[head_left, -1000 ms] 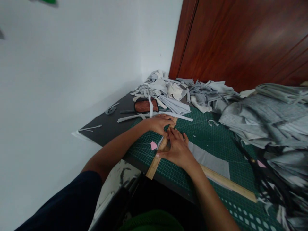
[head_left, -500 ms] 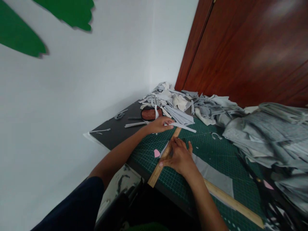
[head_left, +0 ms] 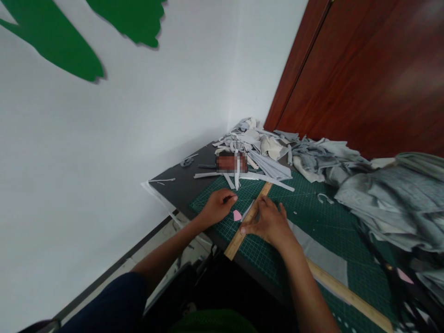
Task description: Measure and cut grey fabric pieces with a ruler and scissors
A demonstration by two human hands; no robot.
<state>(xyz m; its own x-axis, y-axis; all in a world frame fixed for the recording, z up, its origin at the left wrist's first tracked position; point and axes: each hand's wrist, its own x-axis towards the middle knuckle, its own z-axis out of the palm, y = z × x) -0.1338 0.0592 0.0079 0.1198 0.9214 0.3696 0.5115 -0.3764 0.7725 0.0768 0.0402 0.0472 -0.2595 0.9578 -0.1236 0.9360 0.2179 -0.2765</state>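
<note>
Ruler (head_left: 253, 213) partly hidden under spread right hand (head_left: 274, 224), left hand (head_left: 218, 206) curled, grip unclear

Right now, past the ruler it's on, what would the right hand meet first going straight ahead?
The right hand would probably meet the pale fabric strip lying on the green mat ahead; exact height unclear.

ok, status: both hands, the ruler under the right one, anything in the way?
Right hand spread on wooden ruler, laid across green mat. Left hand curled, off the ruler, grip unclear. Pink scrap close beside ruler, not on it.
</note>
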